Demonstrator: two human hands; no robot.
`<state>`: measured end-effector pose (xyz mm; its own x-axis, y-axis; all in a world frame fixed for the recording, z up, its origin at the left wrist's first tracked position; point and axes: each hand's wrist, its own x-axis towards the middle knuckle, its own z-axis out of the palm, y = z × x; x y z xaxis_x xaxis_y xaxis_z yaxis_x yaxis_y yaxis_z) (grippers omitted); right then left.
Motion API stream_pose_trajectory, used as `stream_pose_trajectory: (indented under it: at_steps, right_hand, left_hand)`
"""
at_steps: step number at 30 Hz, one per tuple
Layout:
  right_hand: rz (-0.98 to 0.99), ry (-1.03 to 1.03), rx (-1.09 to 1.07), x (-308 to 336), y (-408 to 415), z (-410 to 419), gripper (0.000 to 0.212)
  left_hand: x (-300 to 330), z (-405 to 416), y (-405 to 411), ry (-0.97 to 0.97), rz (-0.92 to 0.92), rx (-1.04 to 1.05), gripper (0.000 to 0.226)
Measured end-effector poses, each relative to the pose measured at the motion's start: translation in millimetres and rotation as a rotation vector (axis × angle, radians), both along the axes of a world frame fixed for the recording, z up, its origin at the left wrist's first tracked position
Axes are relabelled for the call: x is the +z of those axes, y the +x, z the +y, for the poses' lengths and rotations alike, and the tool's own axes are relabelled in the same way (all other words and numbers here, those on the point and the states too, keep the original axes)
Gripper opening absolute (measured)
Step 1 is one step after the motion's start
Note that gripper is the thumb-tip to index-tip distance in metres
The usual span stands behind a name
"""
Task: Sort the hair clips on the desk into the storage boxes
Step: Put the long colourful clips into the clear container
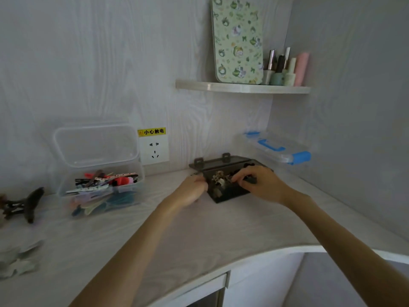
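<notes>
My two forearms are reaching across the counter [199, 235] from its near curved edge toward the back right corner, where the dark storage box [230, 185] is sitting with its smoky lid tipped open against the wall. My left hand [191, 190] is pressing up against the box's left end with the fingers curled in; whether that grip is pinching a clip or only steadying the wall I cannot tell. My right hand [257, 185] is hovering over the box's right half, fingers bent down into it and seemingly closing on something dark, though the blur is hiding what. Pale and dark hair clips [219, 181] are already lying inside, between my hands.

Toward the back left, the clear storage box [99, 173] is standing open, holding the colourful flat clips [104, 185]. A large dark claw clip [28, 204] is waiting loose by the left edge, and pale bow clips [20, 260] are lying near the front left.

I judge I am settling clips into the dark box; next calls for letting go cleanly, then reaching left for the loose ones.
</notes>
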<state>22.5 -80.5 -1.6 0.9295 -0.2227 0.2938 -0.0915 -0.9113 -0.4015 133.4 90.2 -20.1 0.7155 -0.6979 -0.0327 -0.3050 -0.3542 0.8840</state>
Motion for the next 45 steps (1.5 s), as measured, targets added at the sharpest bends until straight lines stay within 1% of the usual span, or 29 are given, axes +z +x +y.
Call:
stream_pose_trajectory:
  at_steps: [2, 3, 4, 6, 9, 11, 14, 16, 18, 21, 26, 28, 32, 35, 37, 39, 40, 42, 43, 45]
  right_hand:
    - [0.021, -0.018, 0.022, 3.3, -0.8, 0.9, 0.025]
    - [0.035, -0.026, 0.025, 4.3, -0.7, 1.2, 0.027]
    - [0.048, -0.025, 0.028, 4.8, -0.6, 1.5, 0.029]
    - [0.081, 0.001, 0.037, 6.4, 2.4, 1.0, 0.032]
    - [0.144, -0.01, 0.01, 12.7, 9.5, -1.3, 0.034]
    - [0.256, -0.009, 0.004, 23.1, 17.6, -5.0, 0.034]
    - [0.431, 0.04, 0.043, 39.2, 24.7, -6.8, 0.028]
    - [0.496, 0.128, 0.064, 47.4, 26.2, -4.5, 0.029]
    - [0.522, 0.249, 0.075, 56.3, 25.8, -2.0, 0.03]
    - [0.526, 0.322, 0.049, 73.5, 25.7, -0.4, 0.033]
    - [0.583, 0.422, -0.051, 102.0, 23.9, -0.1, 0.037]
    - [0.621, 0.427, -0.08, 102.9, 22.6, -3.1, 0.036]
    - [0.674, 0.477, -0.157, 104.8, 24.9, -3.4, 0.034]
    - [0.69, 0.526, -0.179, 106.1, 32.8, -2.8, 0.031]
    - [0.698, 0.563, -0.197, 102.3, 43.5, -4.1, 0.028]
    - [0.708, 0.547, -0.22, 93.8, 59.7, -10.0, 0.026]
    - [0.706, 0.48, -0.233, 87.2, 65.8, -11.8, 0.026]
    - [0.69, 0.277, -0.257, 69.5, 83.9, -17.1, 0.029]
    - [0.679, 0.191, -0.26, 57.3, 93.1, -20.2, 0.034]
    - [0.678, 0.09, -0.228, 32.6, 104.7, -18.8, 0.045]
  left_hand:
    - [-0.6, -1.9, -3.9, -0.011, 0.031, -0.018, 0.037]
    - [-1.8, -3.3, -5.2, -0.017, 0.04, -0.004, 0.04]
    - [-3.4, -4.7, -5.2, -0.019, 0.042, 0.01, 0.036]
    - [-3.9, -7.3, -0.6, -0.037, 0.073, 0.067, 0.019]
    - [-1.6, -9.4, 11.2, -0.033, 0.13, 0.092, 0.02]
    - [4.1, -10.0, 20.5, 0.002, 0.144, 0.066, 0.019]
    - [13.8, -9.6, 30.6, 0.062, 0.194, 0.03, 0.013]
    - [21.3, -7.3, 36.6, 0.147, 0.214, 0.013, 0.009]
    - [31.3, -0.9, 40.6, 0.274, 0.215, 0.003, 0.009]
    - [44.7, 13.9, 43.2, 0.445, 0.214, -0.025, 0.011]
    - [68.6, 44.7, 41.8, 0.715, 0.364, -0.246, 0.011]
    - [75.7, 56.9, 39.0, 0.806, 0.389, -0.339, 0.023]
    - [82.1, 74.1, 36.2, 0.959, 0.379, -0.495, 0.038]
    - [91.4, 72.6, 44.1, 1.022, 0.418, -0.494, 0.039]
    - [99.9, 65.2, 55.2, 1.086, 0.403, -0.477, 0.039]
    - [107.9, 50.8, 70.6, 1.144, 0.407, -0.485, 0.035]
    - [111.0, 43.8, 76.5, 1.137, 0.419, -0.474, 0.031]
    - [110.5, 21.8, 92.8, 1.037, 0.415, -0.397, 0.024]
    - [105.9, 8.1, 101.3, 0.95, 0.364, -0.326, 0.019]
    - [92.2, -13.6, 113.2, 0.777, 0.173, -0.17, 0.018]
